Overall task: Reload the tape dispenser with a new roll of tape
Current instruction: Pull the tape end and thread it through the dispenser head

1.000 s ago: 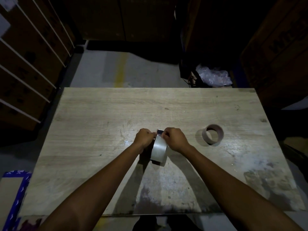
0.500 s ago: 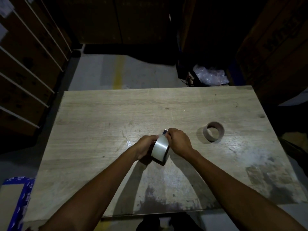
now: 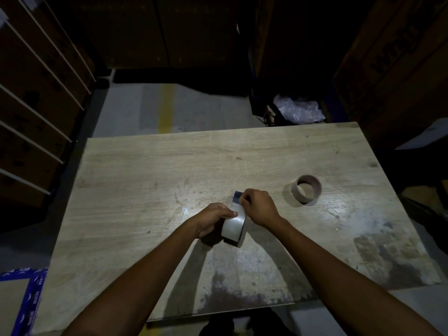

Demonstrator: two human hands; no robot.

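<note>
left grip curls round the tape roll; right grip pinches the dark tab at its twelve o'clock.

Nothing reads cleanly. The cardboard box at the upper right carries large dark printed letters, too dim and skewed to make out. The blue printed strip at the lower left bears white markings, too small to read.

Wood table w/ empty tape core
</note>
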